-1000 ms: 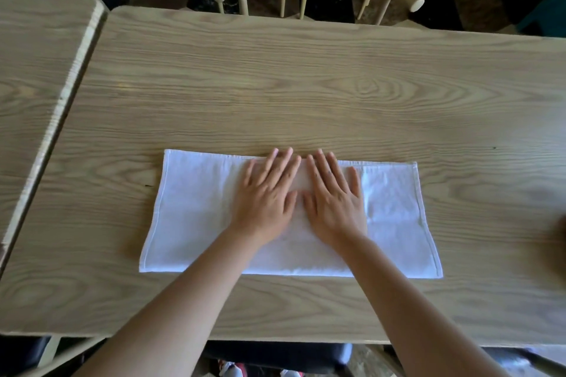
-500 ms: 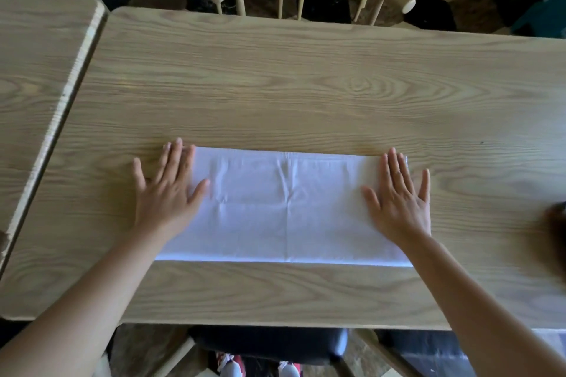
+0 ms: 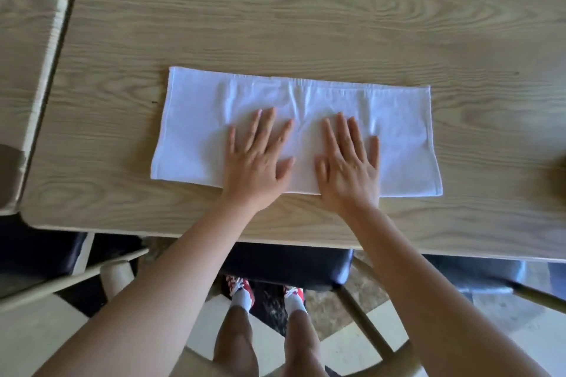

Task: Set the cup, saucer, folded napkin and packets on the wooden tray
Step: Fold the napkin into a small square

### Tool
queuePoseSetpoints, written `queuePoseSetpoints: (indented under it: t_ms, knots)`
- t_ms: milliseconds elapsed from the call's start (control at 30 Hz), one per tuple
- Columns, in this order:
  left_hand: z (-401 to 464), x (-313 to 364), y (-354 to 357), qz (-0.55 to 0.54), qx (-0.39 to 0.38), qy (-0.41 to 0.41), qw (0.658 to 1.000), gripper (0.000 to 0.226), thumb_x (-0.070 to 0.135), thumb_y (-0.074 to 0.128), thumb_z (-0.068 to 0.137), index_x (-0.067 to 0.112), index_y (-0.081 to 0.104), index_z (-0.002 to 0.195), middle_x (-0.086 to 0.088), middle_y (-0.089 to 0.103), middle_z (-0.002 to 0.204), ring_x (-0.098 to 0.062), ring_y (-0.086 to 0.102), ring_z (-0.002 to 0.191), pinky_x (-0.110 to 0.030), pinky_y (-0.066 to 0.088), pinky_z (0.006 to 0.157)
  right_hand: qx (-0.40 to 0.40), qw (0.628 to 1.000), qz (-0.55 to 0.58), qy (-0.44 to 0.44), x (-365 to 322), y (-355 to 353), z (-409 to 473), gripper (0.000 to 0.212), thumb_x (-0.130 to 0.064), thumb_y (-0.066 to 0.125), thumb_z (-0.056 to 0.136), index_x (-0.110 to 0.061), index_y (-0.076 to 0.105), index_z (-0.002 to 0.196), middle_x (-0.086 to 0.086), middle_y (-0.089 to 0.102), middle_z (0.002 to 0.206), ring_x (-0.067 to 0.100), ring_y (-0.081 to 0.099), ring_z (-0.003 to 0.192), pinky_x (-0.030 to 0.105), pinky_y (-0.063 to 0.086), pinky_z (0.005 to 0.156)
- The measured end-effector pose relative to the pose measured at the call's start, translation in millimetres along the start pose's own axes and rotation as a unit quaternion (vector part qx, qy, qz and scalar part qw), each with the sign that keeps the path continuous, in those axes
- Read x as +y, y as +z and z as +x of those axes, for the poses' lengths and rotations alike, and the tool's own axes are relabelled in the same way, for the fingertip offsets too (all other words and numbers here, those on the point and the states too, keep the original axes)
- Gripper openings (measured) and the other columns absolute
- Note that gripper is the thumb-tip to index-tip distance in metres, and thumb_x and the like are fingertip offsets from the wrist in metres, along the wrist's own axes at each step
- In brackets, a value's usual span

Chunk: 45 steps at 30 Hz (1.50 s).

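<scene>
A white cloth napkin (image 3: 196, 128), folded into a long rectangle, lies flat on the light wooden table (image 3: 306, 15) near its front edge. My left hand (image 3: 257, 159) presses flat on the napkin left of its middle, fingers spread. Just to the right, my right hand (image 3: 349, 165) lies flat on it too, fingers apart. A few creases show in the cloth above my fingers. No cup, saucer, packets or wooden tray are in view.
A second wooden table (image 3: 27, 40) butts against the left side, with a narrow gap between. A dark brown shape (image 3: 560, 174) shows at the right edge. Below the table edge are a black-seated chair (image 3: 284, 266) and my legs and shoes.
Both hands slid from the napkin's outer ends back to its middle. The camera tilted down, so the far chairs left view and the table's front edge and floor came in.
</scene>
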<state>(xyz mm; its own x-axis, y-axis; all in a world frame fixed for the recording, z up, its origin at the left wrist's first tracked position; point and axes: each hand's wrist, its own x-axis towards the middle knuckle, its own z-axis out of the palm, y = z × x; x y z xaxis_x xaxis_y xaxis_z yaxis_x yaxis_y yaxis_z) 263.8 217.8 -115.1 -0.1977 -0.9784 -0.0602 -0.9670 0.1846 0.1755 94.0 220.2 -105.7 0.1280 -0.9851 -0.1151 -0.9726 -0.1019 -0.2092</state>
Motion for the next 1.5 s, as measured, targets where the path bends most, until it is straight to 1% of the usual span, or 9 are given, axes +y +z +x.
queuePoseSetpoints:
  t_ms: [133, 400, 767, 900, 1033, 1167, 1267, 1400, 1500]
  knots:
    - [-20.9, -41.1, -8.3, 0.017, -0.01, -0.066, 0.998, 0.068, 0.062, 0.03, 0.082, 0.037, 0.017, 0.145, -0.002, 0.01, 0.157, -0.021, 0.009, 0.144, -0.061, 0.005, 0.108, -0.009, 0.999, -0.032, 0.021, 37.2, -8.9, -10.3, 0.065, -0.051, 0.024, 0.087, -0.031, 0.008, 0.147, 0.001, 0.007, 0.157, 0.017, 0.001, 0.144, 0.046, 0.003, 0.116]
    - [-66.4, -100.5, -21.2, 0.022, 0.0, -0.103, 0.994, 0.079, 0.066, 0.031, 0.079, 0.025, 0.023, 0.146, -0.021, 0.012, 0.154, -0.033, 0.012, 0.143, -0.05, 0.021, 0.11, 0.002, 0.998, -0.037, 0.049, 97.5, -19.0, -50.2, 0.068, -0.049, 0.02, 0.088, -0.018, 0.013, 0.147, 0.006, 0.013, 0.156, 0.019, 0.012, 0.143, 0.041, 0.012, 0.115]
    - [-69.7, -75.6, -32.9, 0.031, -0.005, -0.152, 0.988, 0.08, 0.072, 0.018, 0.079, 0.032, 0.007, 0.147, -0.014, 0.0, 0.157, -0.024, -0.001, 0.144, -0.063, -0.003, 0.107, -0.019, 0.997, -0.023, 0.071, 94.5, -20.0, -54.0, 0.073, -0.055, 0.012, 0.085, -0.017, 0.008, 0.148, 0.004, 0.003, 0.157, 0.015, -0.001, 0.144, 0.045, 0.003, 0.115]
    - [-49.4, -5.0, -29.0, -0.016, 0.03, -0.047, 0.998, 0.073, 0.068, 0.012, 0.084, 0.03, 0.008, 0.147, -0.007, -0.001, 0.156, -0.022, 0.002, 0.144, -0.058, -0.007, 0.108, 0.069, 0.991, 0.052, 0.1, 92.7, -20.0, -55.8, 0.069, -0.049, 0.028, 0.087, -0.014, 0.02, 0.146, 0.013, 0.017, 0.155, 0.026, 0.012, 0.143, 0.045, 0.015, 0.114]
    - [-36.9, 63.3, -7.8, -0.014, -0.03, 0.061, 0.998, 0.074, 0.069, 0.022, 0.084, 0.034, 0.002, 0.146, -0.005, -0.005, 0.157, -0.022, -0.004, 0.144, -0.058, -0.01, 0.108, 0.164, 0.957, 0.097, 0.217, 92.9, -32.2, -60.3, 0.058, -0.03, 0.052, 0.086, -0.007, 0.035, 0.137, 0.024, 0.045, 0.13, 0.037, 0.039, 0.115, 0.04, 0.029, 0.098]
    - [-36.7, 76.9, 5.5, 0.0, -0.059, 0.053, 0.997, 0.075, 0.069, 0.022, 0.083, 0.032, 0.008, 0.147, -0.008, 0.003, 0.157, -0.027, -0.001, 0.144, -0.059, -0.007, 0.108, 0.109, 0.914, 0.228, 0.316, 97.9, -43.5, -54.6, 0.049, -0.022, 0.061, 0.082, -0.006, 0.044, 0.125, 0.023, 0.056, 0.113, 0.021, 0.038, 0.108, 0.031, 0.032, 0.087]
    - [-35.4, 76.8, 4.9, -0.008, -0.08, 0.049, 0.996, 0.075, 0.068, 0.021, 0.083, 0.032, 0.007, 0.147, -0.007, 0.003, 0.157, -0.026, -0.003, 0.144, -0.059, -0.007, 0.108, 0.083, 0.875, 0.295, 0.376, 102.3, -53.2, -43.2, 0.037, -0.024, 0.061, 0.083, -0.005, 0.055, 0.114, 0.014, 0.065, 0.104, 0.029, 0.053, 0.105, 0.03, 0.036, 0.079]
    - [-32.5, 85.2, -6.6, -0.089, -0.105, 0.022, 0.99, 0.074, 0.067, 0.007, 0.08, 0.036, 0.004, 0.146, 0.001, -0.012, 0.157, -0.017, -0.02, 0.142, -0.051, -0.02, 0.108, 0.072, 0.835, 0.371, 0.399, 96.4, -64.9, -36.5, 0.022, -0.018, 0.06, 0.08, -0.007, 0.067, 0.098, -0.003, 0.063, 0.072, 0.021, 0.057, 0.074, 0.025, 0.038, 0.065]
    - [-22.9, 98.6, -32.2, -0.358, -0.036, -0.069, 0.93, 0.063, 0.059, 0.024, 0.083, 0.025, 0.05, 0.129, 0.007, 0.043, 0.142, -0.009, 0.028, 0.138, -0.035, 0.009, 0.115, 0.103, 0.85, 0.379, 0.352, 75.0, -73.8, -35.5, 0.013, -0.017, 0.062, 0.079, -0.014, 0.069, 0.089, -0.012, 0.058, 0.055, 0.007, 0.052, 0.058, 0.025, 0.039, 0.059]
